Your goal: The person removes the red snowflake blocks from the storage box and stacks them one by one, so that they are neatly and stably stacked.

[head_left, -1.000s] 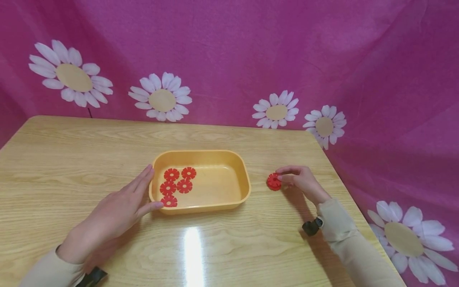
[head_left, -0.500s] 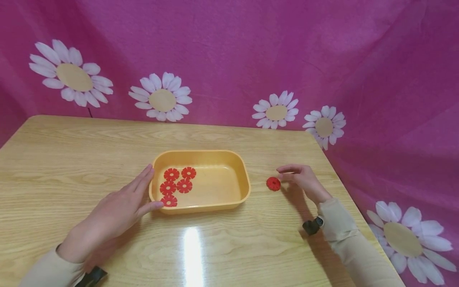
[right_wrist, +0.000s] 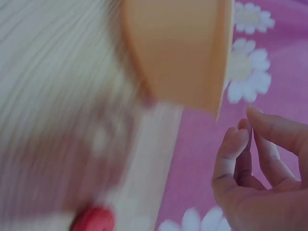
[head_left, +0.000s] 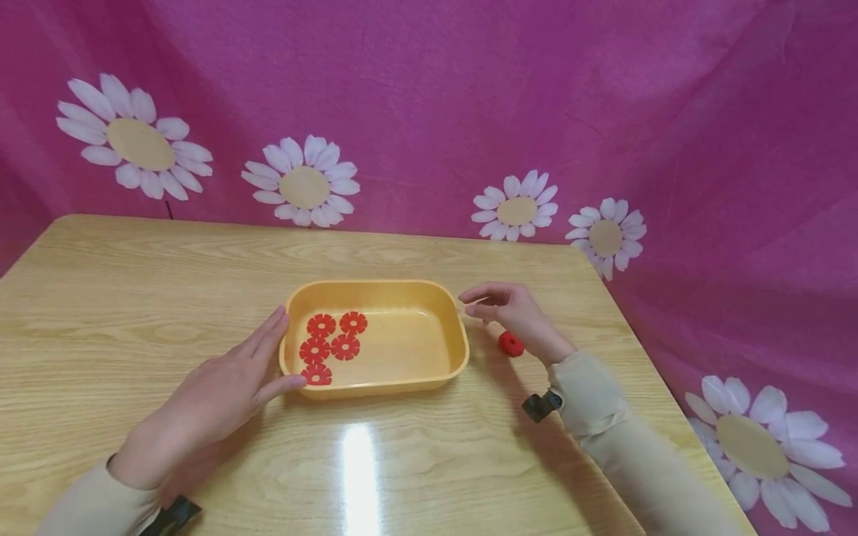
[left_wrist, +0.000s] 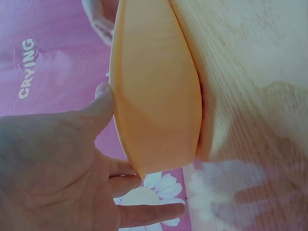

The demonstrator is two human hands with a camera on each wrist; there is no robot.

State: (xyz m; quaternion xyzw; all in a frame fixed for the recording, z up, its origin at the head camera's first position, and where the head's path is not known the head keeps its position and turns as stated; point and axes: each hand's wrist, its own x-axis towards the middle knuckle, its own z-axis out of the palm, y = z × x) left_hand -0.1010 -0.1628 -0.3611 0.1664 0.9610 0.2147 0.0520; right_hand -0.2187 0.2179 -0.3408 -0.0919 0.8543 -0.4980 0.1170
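My left hand (head_left: 208,394) rests against the left end of a yellow plastic tray (head_left: 409,346), thumb at the near corner and straight fingers along the side. Inside the tray, toward its left, several red notched plastic discs (head_left: 345,347) lie flat. Just off the tray's right rim hovers my right hand (head_left: 512,309), its fingers bent with thumb and fingertips close together. The right wrist view shows nothing between those fingers (right_wrist: 231,149). A small stack of red discs (head_left: 512,345) sits on the table beneath the right hand, partly hidden by it.
A wood-grain table (head_left: 161,298) bears the tray and the stack. Behind it and along its right side hangs a magenta cloth (head_left: 415,112) printed with white daisies. Light reflects off the table's front (head_left: 360,476).
The right hand has let go of a disc on the stack, which now looks lower and flatter, and moved left to the tray's rim. The left hand and tray stay put.
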